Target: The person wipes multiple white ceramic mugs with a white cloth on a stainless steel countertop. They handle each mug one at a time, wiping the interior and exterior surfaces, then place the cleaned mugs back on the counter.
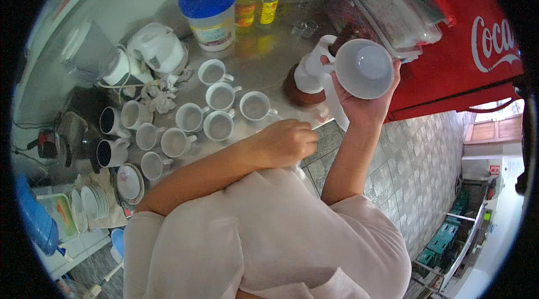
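Observation:
A white cup [364, 69], its inside facing the camera, is held in my right hand [372, 105], with the fingers around its underside and side. My left hand [290, 142] is closed in a fist near the metal table's front edge; a bit of white material [300, 172], paper or cloth, shows beneath it. Between the cup and the table stands a white paper roll [309, 76] on a brown base, its loose strip hanging over the edge. Left of the hands, several white mugs [256, 106] stand upright on the metal table [269, 61]. Crumpled white paper [160, 94] lies behind them.
A blue-lidded tub [212, 31] and two bottles [268, 4] stand at the back. A red cooler [446, 63] is on the right, with plastic-wrapped stacks [379, 12] beside it. Stacked plates [94, 202] and a small appliance [158, 48] are on the left.

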Tool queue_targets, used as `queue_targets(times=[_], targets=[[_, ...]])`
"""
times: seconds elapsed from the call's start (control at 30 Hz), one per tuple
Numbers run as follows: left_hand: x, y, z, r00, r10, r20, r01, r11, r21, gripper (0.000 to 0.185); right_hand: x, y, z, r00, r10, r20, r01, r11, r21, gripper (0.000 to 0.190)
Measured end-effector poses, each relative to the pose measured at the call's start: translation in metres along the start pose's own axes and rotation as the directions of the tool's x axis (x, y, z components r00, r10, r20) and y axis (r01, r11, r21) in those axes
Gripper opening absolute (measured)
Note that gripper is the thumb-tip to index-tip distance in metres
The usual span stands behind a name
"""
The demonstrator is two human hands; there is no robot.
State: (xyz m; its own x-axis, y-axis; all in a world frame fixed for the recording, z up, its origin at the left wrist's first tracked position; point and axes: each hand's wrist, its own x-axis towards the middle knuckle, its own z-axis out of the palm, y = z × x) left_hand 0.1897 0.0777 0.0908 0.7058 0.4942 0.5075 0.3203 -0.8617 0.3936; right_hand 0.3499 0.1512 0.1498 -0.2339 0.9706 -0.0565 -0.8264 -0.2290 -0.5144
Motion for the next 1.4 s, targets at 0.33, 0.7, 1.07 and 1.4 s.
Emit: queue_targets(times=[0.33, 0.7, 1.07, 1.4], targets=[[0.012, -0.015, -0.086, 0.764, -0.033, -0.645, 0.160, 0.977, 0.139, 0.014, -0.009, 0.005, -0.018, 0.956, 0.254, 0.148, -0.289, 0.901, 0.324, 0.070], [0.035, -0.013, -0.074, 0.786, -0.263, -0.560, 0.294, 0.955, -0.036, 0.030, 0.002, 0.050, 0.005, 0.906, 0.412, 0.091, -0.422, 0.882, 0.209, 0.060], [-0.002, 0.008, -0.070, 0.964, -0.185, -0.189, 0.219, 0.959, 0.179, 0.021, 0.004, 0.068, 0.007, 0.945, 0.326, -0.036, -0.320, 0.941, 0.107, 0.059], [-0.016, 0.001, -0.086, 0.944, -0.029, -0.329, 0.163, 0.908, 0.387, 0.041, 0.001, 0.091, -0.003, 0.825, 0.564, 0.044, -0.559, 0.801, 0.214, 0.060]])
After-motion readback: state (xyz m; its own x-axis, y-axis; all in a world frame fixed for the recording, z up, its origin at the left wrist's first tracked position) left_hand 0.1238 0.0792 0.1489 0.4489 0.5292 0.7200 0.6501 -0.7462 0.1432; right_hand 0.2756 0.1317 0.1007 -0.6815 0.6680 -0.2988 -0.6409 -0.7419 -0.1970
